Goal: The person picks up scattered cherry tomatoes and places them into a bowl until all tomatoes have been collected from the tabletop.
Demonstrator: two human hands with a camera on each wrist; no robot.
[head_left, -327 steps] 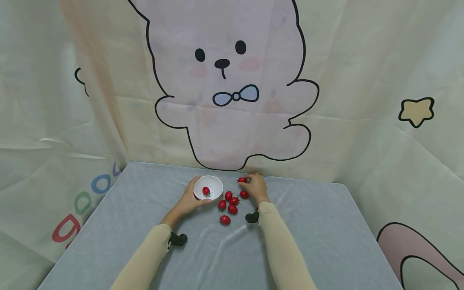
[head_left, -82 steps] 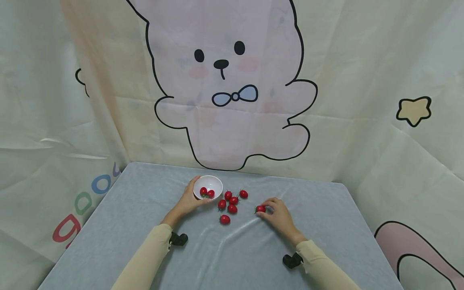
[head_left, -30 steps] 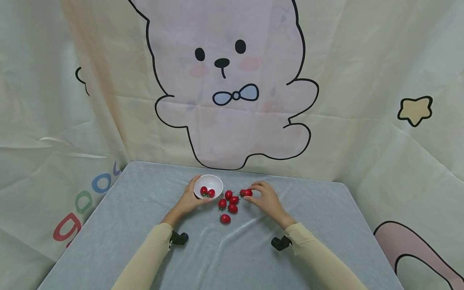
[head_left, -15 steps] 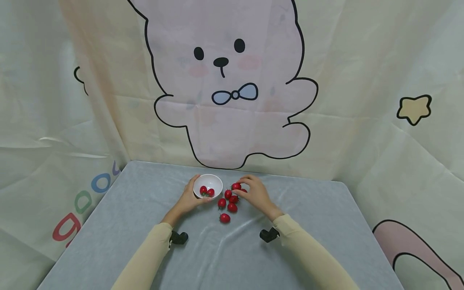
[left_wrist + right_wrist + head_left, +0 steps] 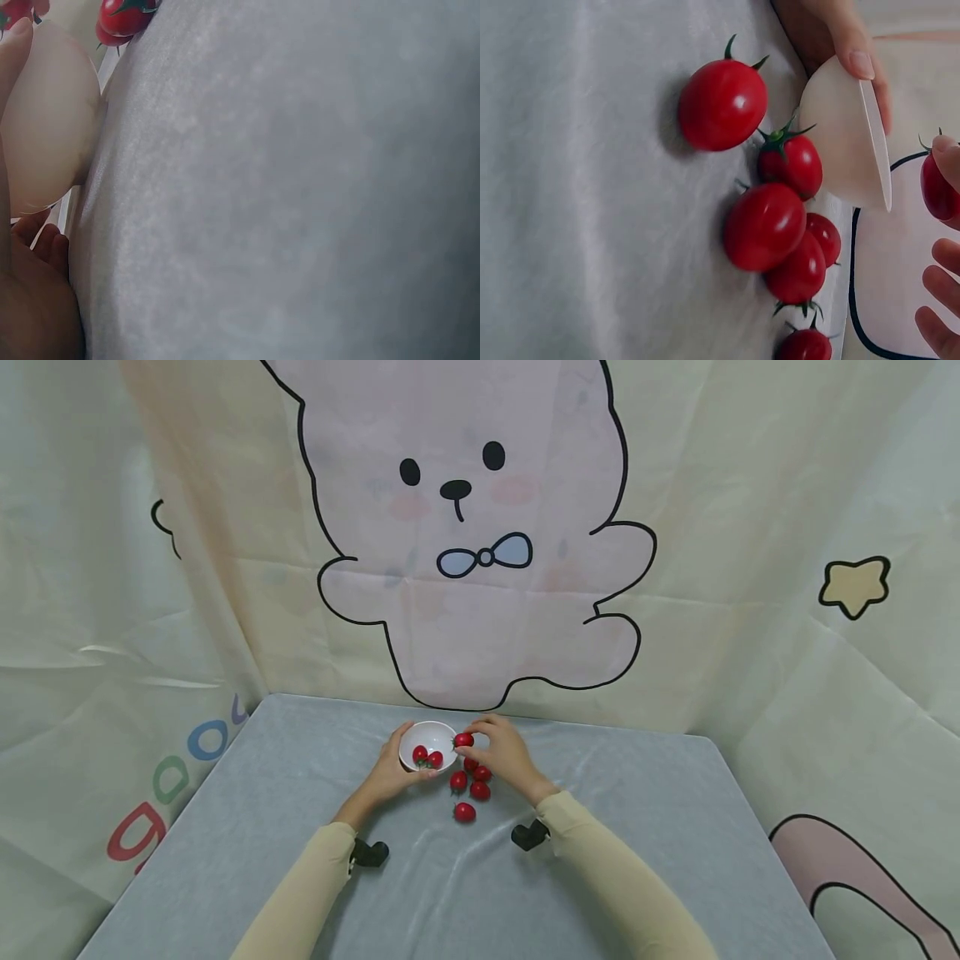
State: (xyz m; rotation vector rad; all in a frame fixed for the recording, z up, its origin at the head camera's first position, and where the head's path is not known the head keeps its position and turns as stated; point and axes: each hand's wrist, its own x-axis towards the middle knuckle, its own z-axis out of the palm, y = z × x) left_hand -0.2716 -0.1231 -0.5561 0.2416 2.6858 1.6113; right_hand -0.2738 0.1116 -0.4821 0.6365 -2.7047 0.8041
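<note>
In the head view my left hand [image 5: 390, 775] holds a small white bowl [image 5: 431, 733] around its side, thumb at the near rim. Two red cherry tomatoes [image 5: 420, 754] with green stems lie inside it. My right hand [image 5: 508, 756] pinches another cherry tomato [image 5: 464, 740] between thumb and fingers, right at the bowl's right rim. The right wrist view shows that pinched tomato [image 5: 937, 187] above rim height, beside the bowl [image 5: 836, 139]. In the left wrist view, the bowl's outer wall [image 5: 56, 112] fills the left side.
Several loose cherry tomatoes [image 5: 480, 791] lie on the grey cloth-covered table [image 5: 637, 843], right of the bowl and partly under my right hand; one tomato [image 5: 465, 812] lies nearest me. A printed curtain [image 5: 720, 635] hangs behind the table's far edge.
Over the last second my right hand carries its tomato leftward to the bowl's rim. The bowl held one tomato in the oldest frame and holds two now. My left hand stays put.
</note>
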